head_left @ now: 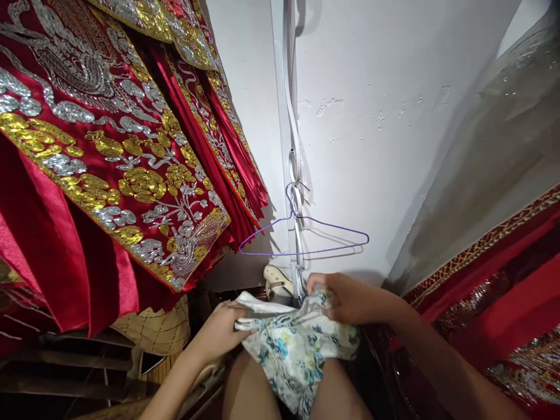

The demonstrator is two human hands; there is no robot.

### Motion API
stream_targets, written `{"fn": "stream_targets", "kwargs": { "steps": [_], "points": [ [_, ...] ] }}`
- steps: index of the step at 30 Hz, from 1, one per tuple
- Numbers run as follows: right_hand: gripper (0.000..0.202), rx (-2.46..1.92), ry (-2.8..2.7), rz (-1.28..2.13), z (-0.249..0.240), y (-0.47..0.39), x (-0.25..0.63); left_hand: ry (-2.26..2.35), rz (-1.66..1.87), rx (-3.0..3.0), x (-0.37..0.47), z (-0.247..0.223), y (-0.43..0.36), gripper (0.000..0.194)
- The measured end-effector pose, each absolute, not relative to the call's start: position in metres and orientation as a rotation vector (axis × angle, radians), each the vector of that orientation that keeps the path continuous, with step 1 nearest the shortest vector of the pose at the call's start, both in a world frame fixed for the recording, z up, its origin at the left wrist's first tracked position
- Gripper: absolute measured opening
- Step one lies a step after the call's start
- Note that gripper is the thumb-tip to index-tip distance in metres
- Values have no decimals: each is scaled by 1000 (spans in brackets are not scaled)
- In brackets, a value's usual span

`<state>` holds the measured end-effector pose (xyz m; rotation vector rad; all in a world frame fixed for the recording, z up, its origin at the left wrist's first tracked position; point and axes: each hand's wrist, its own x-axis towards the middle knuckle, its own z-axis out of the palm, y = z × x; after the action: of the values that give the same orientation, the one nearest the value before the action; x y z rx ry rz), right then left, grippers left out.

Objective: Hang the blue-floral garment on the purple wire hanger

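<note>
A white cloth with blue and green floral print point(289, 350) lies bunched over the person's thighs. My left hand point(225, 326) grips its left edge, fingers closed on the fabric. My right hand point(339, 297) pinches the cloth at its upper right, with the fingers curled round it. Above both hands, a purple wire hanger point(301, 253) hangs by its hook from a white strap point(293, 134) against the wall, with nothing on it.
Red garments with gold and silver sequins point(144, 181) hang at the left. More red embroidered fabric point(503, 291) is at the right, below a clear plastic cover point(485, 146). A cream clog point(277, 280) sits by the wall, and a woven item point(161, 326) at lower left.
</note>
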<state>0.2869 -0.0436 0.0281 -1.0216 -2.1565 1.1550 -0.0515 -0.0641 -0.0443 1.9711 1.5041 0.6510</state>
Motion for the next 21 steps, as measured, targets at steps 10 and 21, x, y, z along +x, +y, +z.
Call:
{"fn": "stream_targets", "kwargs": {
  "steps": [10, 21],
  "points": [
    [19, -1211, -1767, 842, -34, 41, 294, 1621, 507, 2196, -49, 4, -24, 37],
    [10, -1265, -1628, 874, -38, 16, 292, 1839, 602, 2242, -44, 13, -3, 15]
  ]
}}
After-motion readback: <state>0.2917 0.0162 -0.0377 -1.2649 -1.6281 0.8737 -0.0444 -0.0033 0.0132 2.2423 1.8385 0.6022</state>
